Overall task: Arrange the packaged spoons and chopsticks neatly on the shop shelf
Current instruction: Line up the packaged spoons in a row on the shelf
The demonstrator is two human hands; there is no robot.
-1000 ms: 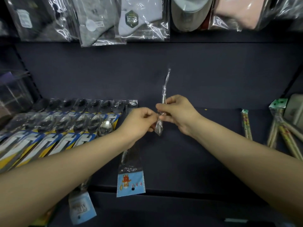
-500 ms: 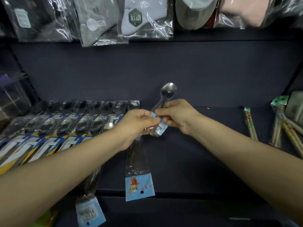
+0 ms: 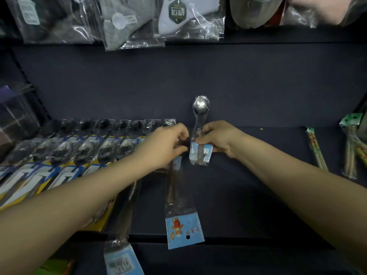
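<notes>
While the right hand (image 3: pixel 218 140) pinches 1 bagged spoon (image 3: pixel 200 133) upright between both hands, and the left hand (image 3: pixel 166 144) curls around another packet (image 3: pixel 179 195) trailing below it, lay each flat just right of the spoon row (image 3: pixel 79 147), edges parallel.

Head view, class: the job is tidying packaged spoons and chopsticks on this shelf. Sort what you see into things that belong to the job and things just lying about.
Belongs to the job:
- small packaged spoon, held by the right hand
- long packaged spoons under the left hand
- row of carded spoons
- packaged chopsticks

Just lying about:
- bagged socks hanging above
- clear box
</notes>
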